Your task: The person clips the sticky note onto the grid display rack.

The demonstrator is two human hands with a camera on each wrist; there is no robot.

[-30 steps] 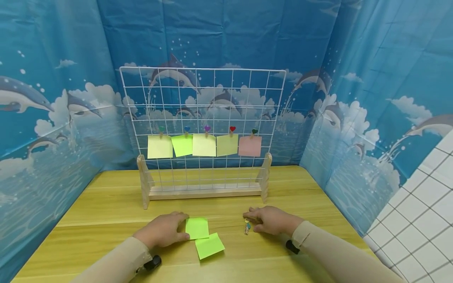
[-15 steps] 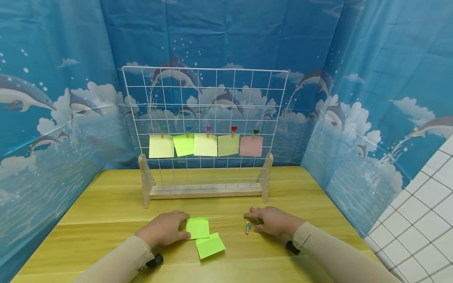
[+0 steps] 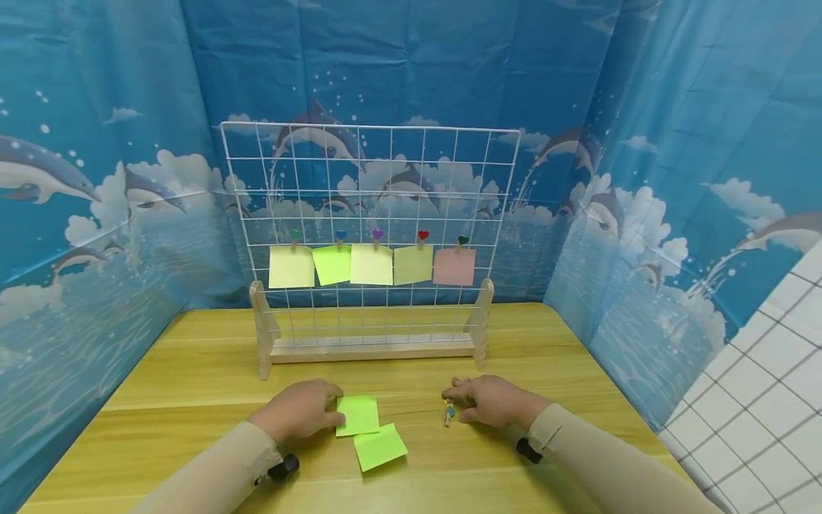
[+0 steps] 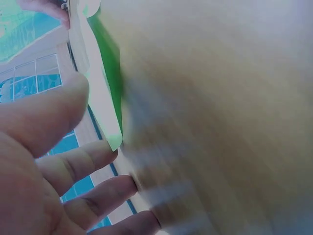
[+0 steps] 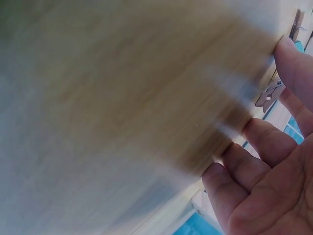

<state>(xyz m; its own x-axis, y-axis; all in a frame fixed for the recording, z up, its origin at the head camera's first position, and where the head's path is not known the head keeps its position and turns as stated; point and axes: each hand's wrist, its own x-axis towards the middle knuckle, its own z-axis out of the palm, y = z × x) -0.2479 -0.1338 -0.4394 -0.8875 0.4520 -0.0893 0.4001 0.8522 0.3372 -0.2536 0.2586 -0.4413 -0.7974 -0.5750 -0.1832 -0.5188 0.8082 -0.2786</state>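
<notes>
My left hand [image 3: 300, 410] lies at the left edge of a bright green sticky note [image 3: 357, 415], with thumb and index finger at that edge. In the left wrist view the index fingertip touches a corner of the green paper [image 4: 100, 83]; the fingers are loosely spread. A second green sticky note [image 3: 380, 447] lies slightly overlapping the first at its lower right. My right hand [image 3: 494, 401] rests on the table beside a few small wooden clothespins [image 3: 447, 415] with yellow and teal decorations. The right wrist view has one clothespin [image 5: 269, 95] close to the fingers, not gripped.
Behind the hands stands a white wire grid [image 3: 392, 164] in a wooden base [image 3: 372, 351]. Several paper notes, including a pink note [image 3: 454, 268], hang on it from heart-topped clothespins. Dolphin-print curtains [image 3: 668, 178] surround the wooden table [image 3: 193, 371].
My left thumb has shifted slightly forward along the upper note's left edge. The right hand, notes and clothespins stay where they were; the head view has wavered a little.
</notes>
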